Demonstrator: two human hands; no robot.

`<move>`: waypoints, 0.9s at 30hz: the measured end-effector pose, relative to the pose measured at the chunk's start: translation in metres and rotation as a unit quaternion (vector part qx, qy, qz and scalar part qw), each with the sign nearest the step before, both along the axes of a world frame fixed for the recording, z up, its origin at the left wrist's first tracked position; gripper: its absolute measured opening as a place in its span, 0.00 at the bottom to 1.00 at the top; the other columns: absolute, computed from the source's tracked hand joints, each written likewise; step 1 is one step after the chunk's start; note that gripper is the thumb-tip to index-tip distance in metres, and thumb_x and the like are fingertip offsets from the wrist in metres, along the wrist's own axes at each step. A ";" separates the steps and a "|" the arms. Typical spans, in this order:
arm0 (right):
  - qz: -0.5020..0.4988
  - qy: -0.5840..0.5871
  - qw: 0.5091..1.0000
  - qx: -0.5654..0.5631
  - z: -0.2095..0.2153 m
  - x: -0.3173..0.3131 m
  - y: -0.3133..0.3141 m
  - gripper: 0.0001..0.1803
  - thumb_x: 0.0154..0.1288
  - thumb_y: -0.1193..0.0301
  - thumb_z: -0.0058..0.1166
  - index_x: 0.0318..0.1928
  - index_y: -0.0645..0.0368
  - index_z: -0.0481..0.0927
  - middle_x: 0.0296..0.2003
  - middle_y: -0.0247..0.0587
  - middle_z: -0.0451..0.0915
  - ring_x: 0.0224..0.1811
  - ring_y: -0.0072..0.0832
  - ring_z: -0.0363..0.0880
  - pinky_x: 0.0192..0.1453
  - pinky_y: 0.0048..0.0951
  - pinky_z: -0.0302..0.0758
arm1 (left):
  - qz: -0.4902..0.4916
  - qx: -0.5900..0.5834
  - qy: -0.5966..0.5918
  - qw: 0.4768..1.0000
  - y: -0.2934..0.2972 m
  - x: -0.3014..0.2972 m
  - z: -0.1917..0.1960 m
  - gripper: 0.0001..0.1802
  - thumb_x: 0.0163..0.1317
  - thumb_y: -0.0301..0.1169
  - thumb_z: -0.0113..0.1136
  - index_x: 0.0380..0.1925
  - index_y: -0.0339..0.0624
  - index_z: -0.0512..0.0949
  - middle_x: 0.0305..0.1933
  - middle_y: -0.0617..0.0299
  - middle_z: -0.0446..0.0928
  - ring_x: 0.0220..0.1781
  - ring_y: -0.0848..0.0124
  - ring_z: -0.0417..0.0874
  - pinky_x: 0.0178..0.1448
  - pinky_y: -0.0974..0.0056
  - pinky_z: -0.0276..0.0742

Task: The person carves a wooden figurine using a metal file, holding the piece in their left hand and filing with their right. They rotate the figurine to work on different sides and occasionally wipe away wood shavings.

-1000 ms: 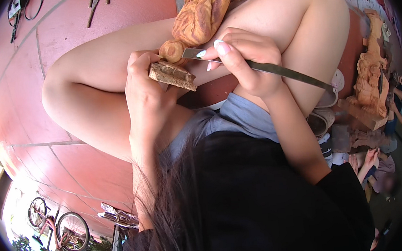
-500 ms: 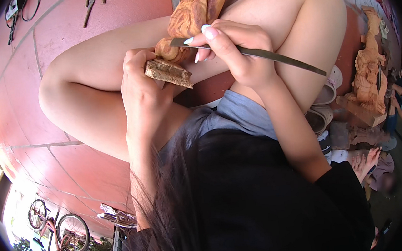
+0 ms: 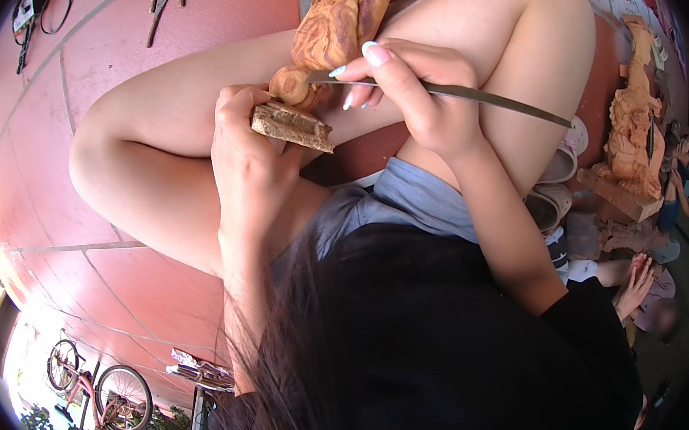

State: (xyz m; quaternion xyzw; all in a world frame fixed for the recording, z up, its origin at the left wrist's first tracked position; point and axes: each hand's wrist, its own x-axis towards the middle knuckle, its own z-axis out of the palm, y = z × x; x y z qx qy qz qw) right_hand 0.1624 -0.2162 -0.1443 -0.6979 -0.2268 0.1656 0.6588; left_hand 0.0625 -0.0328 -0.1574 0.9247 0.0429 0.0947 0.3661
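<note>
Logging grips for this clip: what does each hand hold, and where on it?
Left hand grips the wooden carving at its flat base block. Right hand pinches a thin metal carving tool near its front end.

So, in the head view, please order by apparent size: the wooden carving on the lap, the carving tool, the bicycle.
1. wooden carving, though its top is cut off by the picture's edge
2. carving tool, long but thin
3. bicycle

The bicycle is far away, so its small look is only apparent.

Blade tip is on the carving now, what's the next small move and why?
Probably a short, shallow push of the carving tool along the wooden carving: the right hand has its tip on the rounded end, while the left hand braces the base.
</note>
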 end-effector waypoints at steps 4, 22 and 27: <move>-0.027 0.012 1.000 0.005 -0.002 -0.004 0.009 0.20 0.77 0.68 0.43 0.36 0.71 0.84 0.25 0.44 0.82 0.28 0.24 0.81 0.33 0.23 0.77 | -0.011 0.009 -0.027 1.000 0.002 -0.001 -0.005 0.41 0.42 0.20 0.77 0.51 0.38 0.58 0.46 0.48 0.72 0.45 0.56 0.79 0.50 0.59 0.75; -0.098 0.017 0.993 0.058 -0.005 -0.007 0.011 0.17 0.74 0.70 0.49 0.32 0.68 0.86 0.19 0.39 0.80 0.21 0.18 0.76 0.27 0.21 0.72 | -0.008 0.012 -0.008 1.000 -0.001 0.003 0.001 0.42 0.41 0.21 0.79 0.51 0.38 0.58 0.46 0.49 0.73 0.45 0.56 0.79 0.50 0.59 0.76; -0.069 0.035 0.997 0.009 -0.003 -0.010 0.001 0.17 0.74 0.70 0.50 0.32 0.69 0.85 0.20 0.40 0.80 0.23 0.20 0.78 0.30 0.22 0.73 | 0.008 -0.019 -0.035 0.999 0.000 0.000 -0.007 0.41 0.35 0.22 0.80 0.48 0.39 0.62 0.45 0.49 0.75 0.45 0.49 0.79 0.46 0.53 0.76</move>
